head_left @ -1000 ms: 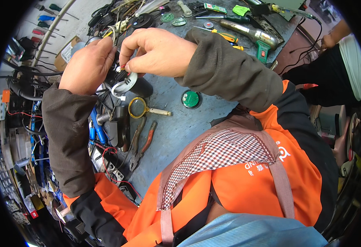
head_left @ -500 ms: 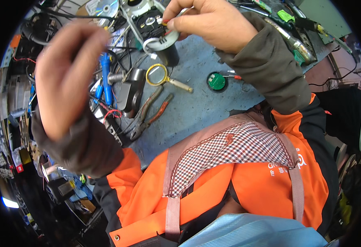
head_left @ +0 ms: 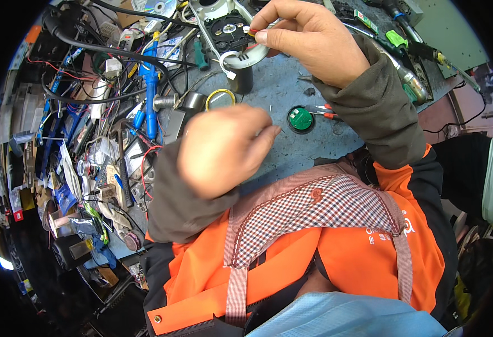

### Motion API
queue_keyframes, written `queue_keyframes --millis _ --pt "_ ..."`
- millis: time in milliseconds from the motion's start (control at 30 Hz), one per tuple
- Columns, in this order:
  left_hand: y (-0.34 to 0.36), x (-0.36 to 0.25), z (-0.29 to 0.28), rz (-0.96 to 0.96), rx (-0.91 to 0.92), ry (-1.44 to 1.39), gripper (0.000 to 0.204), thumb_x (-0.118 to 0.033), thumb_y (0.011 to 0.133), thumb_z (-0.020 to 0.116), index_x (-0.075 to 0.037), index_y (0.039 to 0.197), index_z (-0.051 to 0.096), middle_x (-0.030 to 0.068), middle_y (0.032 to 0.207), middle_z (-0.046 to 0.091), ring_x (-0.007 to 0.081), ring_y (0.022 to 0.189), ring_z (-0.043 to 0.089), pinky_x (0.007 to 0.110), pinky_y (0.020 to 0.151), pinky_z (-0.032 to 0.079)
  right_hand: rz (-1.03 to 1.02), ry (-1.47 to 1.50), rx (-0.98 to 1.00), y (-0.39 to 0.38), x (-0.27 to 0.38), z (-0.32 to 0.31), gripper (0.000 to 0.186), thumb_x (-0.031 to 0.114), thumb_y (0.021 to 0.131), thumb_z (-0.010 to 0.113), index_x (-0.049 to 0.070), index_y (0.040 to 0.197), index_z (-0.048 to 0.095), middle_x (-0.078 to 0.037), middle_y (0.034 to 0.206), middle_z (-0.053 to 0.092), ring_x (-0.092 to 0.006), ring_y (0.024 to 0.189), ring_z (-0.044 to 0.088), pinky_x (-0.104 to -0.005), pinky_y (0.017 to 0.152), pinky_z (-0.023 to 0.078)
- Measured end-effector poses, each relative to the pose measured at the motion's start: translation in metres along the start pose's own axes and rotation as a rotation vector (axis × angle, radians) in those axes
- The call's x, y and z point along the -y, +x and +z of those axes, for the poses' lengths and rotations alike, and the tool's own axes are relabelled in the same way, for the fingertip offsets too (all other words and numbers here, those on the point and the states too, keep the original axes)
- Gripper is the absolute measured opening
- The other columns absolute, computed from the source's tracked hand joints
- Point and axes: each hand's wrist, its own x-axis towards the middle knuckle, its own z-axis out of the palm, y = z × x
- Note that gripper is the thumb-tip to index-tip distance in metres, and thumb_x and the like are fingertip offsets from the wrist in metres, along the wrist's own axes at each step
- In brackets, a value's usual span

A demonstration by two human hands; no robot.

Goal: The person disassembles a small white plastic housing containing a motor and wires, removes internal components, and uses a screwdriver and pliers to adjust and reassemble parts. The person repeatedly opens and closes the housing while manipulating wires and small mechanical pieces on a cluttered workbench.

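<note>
My right hand (head_left: 317, 42) is closed in a pinch on a small red-and-yellow part (head_left: 252, 32), held at the edge of a light grey housing (head_left: 252, 55). A black round mechanism (head_left: 227, 35) sits inside the housing, and a black cylinder (head_left: 241, 81) stands under its near end. A white lead with a plug (head_left: 229, 74) hangs from it. Nearer to me, my left hand (head_left: 224, 149) is smeared by motion over the bench, its grip unclear. It covers part of a gold-rimmed magnifying glass (head_left: 220, 91). The pliers are hidden behind this hand and sleeve.
On the blue-grey bench (head_left: 277, 84), a green circuit board (head_left: 300, 119) sits in a black round cup beside a red-handled tool (head_left: 324, 112). A blue tool (head_left: 150, 101), cables and loose parts crowd the left. A chrome-and-black tool (head_left: 404, 73) lies at the right.
My left hand has swung right and toward me, from the bench's left side to in front of the magnifying glass. My right hand keeps its pinch at the housing, slightly farther right in view.
</note>
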Motion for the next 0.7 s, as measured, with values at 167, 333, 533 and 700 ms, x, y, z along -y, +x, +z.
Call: queue_keyframes --millis 167,333,533,700 --pt "0.049 0.029 -0.072 0.286 -0.45 0.232 0.04 -0.023 0.08 0.087 -0.003 0.111 0.071 0.0143 0.101 0.069 0.0311 0.096 0.068 0.041 0.082 0.053 0.023 -0.015 0.002 -0.001 0.008 0.009 0.013 0.0 0.095 0.067 -0.001 0.108 0.068 -0.005 0.093 0.072 -0.0109 0.085 0.069 -0.0249 0.077 0.056" --pt "0.076 0.044 -0.068 0.229 -0.254 0.049 0.037 -0.009 0.078 0.072 0.001 0.113 0.068 0.02 0.107 0.067 0.0379 0.105 0.065 0.043 0.093 0.053 -0.013 -0.028 -0.052 -0.004 0.002 0.007 0.013 -0.001 0.095 0.067 -0.001 0.108 0.069 -0.004 0.093 0.072 -0.009 0.084 0.067 -0.0229 0.076 0.054" --pt "0.085 0.028 -0.067 0.07 -0.154 0.175 0.034 -0.014 0.078 0.073 0.001 0.108 0.069 0.0219 0.104 0.068 0.0393 0.102 0.067 0.044 0.09 0.054 0.004 -0.091 -0.09 -0.006 0.008 0.012 0.013 0.001 0.095 0.067 -0.001 0.108 0.069 -0.004 0.093 0.072 -0.0091 0.083 0.066 -0.0233 0.074 0.053" --pt "0.078 0.036 -0.05 0.178 -0.223 0.25 0.023 -0.012 0.081 0.073 0.0 0.101 0.072 0.0182 0.089 0.069 0.0364 0.075 0.068 0.043 0.068 0.053 -0.002 -0.111 -0.111 -0.006 0.007 0.009 0.014 0.0 0.093 0.067 -0.003 0.107 0.069 -0.006 0.094 0.073 -0.0111 0.084 0.068 -0.0254 0.076 0.054"
